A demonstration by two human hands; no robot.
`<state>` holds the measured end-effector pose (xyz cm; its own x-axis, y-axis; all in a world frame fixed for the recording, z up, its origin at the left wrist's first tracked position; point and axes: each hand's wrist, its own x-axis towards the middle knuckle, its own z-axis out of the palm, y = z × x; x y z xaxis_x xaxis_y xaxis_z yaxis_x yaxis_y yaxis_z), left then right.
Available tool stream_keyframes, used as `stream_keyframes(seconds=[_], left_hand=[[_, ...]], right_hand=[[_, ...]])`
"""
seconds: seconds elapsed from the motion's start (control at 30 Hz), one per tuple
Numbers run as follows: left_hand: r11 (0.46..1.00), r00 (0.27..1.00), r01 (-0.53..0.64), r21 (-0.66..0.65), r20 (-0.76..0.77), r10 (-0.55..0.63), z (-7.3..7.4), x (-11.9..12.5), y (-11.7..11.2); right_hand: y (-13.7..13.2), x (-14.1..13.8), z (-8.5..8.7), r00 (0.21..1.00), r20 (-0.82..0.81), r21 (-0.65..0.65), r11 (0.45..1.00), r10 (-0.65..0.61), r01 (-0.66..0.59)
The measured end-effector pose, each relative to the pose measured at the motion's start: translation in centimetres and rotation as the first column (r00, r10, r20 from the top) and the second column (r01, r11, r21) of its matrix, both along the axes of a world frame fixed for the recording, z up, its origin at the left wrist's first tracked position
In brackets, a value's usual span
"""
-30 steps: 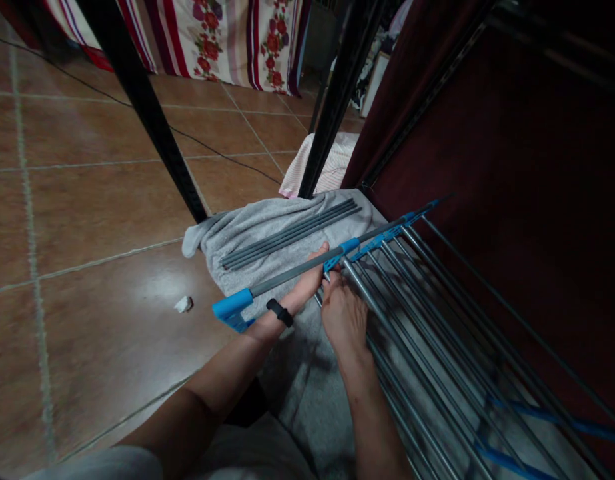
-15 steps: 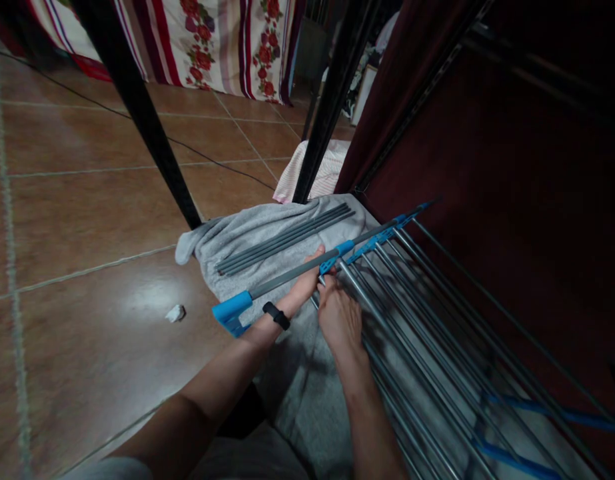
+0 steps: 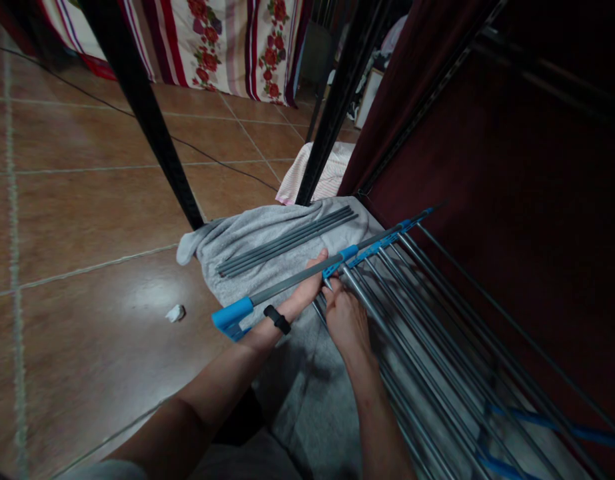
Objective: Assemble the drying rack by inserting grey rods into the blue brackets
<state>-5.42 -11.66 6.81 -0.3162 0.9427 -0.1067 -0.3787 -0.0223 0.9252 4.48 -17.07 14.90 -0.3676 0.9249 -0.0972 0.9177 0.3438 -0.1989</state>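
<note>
A clothes drying rack (image 3: 372, 253) lies across the front right, with a grey side tube (image 3: 287, 281), blue plastic joints and several long metal rods (image 3: 402, 343). My left hand (image 3: 310, 288), with a black band on its wrist, reaches beneath the side tube and closes around the rack's blue slotted bar; its thumb shows beyond the tube. Close beside it, my right hand (image 3: 348, 317) is closed, pinching the end of a metal rod at the near end of that bar. Its fingertips are partly hidden. A blue end cap (image 3: 232, 315) covers the tube's near-left end.
Several loose grey tubes (image 3: 287, 241) lie on a grey blanket (image 3: 252, 223). Two black metal posts, one at the left (image 3: 152, 133) and one at centre (image 3: 327, 127), rise behind. A crumpled white scrap (image 3: 176, 313) lies on the tiled floor (image 3: 87, 233). A dark red curtain (image 3: 437, 147) hangs at right.
My right hand has shifted slightly right and down along with the rod end. My left hand keeps its hold on the rack. The view has moved a little.
</note>
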Motion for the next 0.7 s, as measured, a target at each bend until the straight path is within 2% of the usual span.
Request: stream_keyframes(seconds=[0.13,0.23,0.37,0.6,0.7], left_hand=[[0.998,0.999,0.027,0.058,-0.019,-0.026,-0.71,-0.13,0.3],[0.999,0.999,0.005,0.052,-0.034,-0.003,-0.91,-0.16,0.44],[0.999,0.999,0.011,0.043,-0.038,-0.009,-0.73,-0.06,0.4],[1.0,0.997,0.005,0.005,-0.071,-0.004,-0.52,-0.01,0.19],[0.999,0.997,0.029,0.035,-0.067,-0.026,-0.41,-0.05,0.18]], right_hand=[[0.07,0.09,-0.01,1.0,-0.013,0.003,1.0,-0.011,0.011],[0.06,0.07,-0.01,1.0,-0.008,0.008,1.0,-0.016,0.016],[0.11,0.08,-0.07,0.999,0.007,0.012,0.999,-0.032,0.032],[0.62,0.57,-0.33,0.997,-0.075,0.01,1.0,-0.026,0.027],[0.72,0.68,-0.25,0.995,-0.095,-0.005,1.0,-0.03,0.03]])
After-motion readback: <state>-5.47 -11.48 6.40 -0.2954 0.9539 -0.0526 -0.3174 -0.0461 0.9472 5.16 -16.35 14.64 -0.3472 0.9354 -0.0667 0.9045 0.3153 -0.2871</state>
